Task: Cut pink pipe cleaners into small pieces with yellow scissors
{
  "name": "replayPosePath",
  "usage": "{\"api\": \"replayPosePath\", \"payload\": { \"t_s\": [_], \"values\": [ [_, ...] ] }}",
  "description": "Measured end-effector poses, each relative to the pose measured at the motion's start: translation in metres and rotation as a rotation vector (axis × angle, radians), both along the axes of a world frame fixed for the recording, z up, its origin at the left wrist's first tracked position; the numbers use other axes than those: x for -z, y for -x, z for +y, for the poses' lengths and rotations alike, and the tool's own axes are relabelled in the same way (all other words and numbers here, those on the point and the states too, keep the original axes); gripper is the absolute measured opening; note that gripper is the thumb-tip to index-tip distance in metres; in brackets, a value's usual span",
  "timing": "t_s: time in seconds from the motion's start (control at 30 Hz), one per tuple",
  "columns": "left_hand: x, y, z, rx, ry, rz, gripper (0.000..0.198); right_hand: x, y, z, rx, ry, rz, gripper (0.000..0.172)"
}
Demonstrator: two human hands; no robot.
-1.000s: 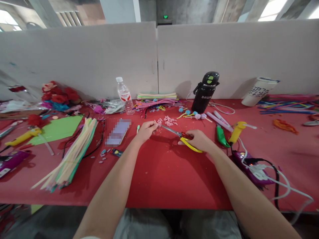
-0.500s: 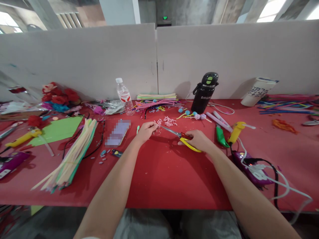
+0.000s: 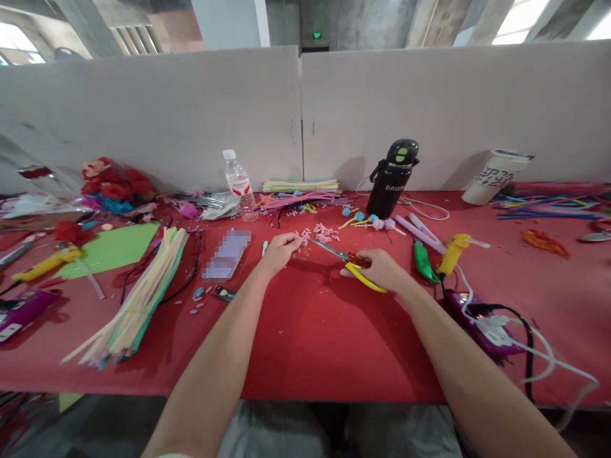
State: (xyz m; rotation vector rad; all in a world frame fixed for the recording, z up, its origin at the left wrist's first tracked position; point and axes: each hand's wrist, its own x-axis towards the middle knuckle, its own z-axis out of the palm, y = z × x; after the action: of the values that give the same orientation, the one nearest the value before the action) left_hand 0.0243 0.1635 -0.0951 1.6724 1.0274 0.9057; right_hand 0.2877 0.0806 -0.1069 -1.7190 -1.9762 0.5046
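Observation:
My right hand grips a pair of scissors with yellow and dark red handles. The blades point left, and their tip lies just right of my left fingertips. With thumb and fingers pinched together, my left hand is closed; whatever sits between the fingertips is too small to make out. Short cut pieces of pink fuzzy stem lie in a small heap beyond the fingers and the blade tip.
A bundle of pale fuzzy stems and a phone lie to the left. Behind stand a plastic bottle and a black flask. On the right are a yellow glue gun and a purple power strip with cables.
The scissors' tip has shifted slightly right, away from my left fingertips. My left hand has hardly moved.

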Motion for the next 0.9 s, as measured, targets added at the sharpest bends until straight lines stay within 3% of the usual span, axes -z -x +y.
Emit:
{"api": "replayPosePath", "payload": {
  "t_s": [0.9],
  "values": [
    [-0.0013,-0.0046,-0.0030,-0.019,-0.015,0.067,0.028,0.0013,-0.0015,0.0016,-0.023,0.005,-0.018,0.058]
  ]
}}
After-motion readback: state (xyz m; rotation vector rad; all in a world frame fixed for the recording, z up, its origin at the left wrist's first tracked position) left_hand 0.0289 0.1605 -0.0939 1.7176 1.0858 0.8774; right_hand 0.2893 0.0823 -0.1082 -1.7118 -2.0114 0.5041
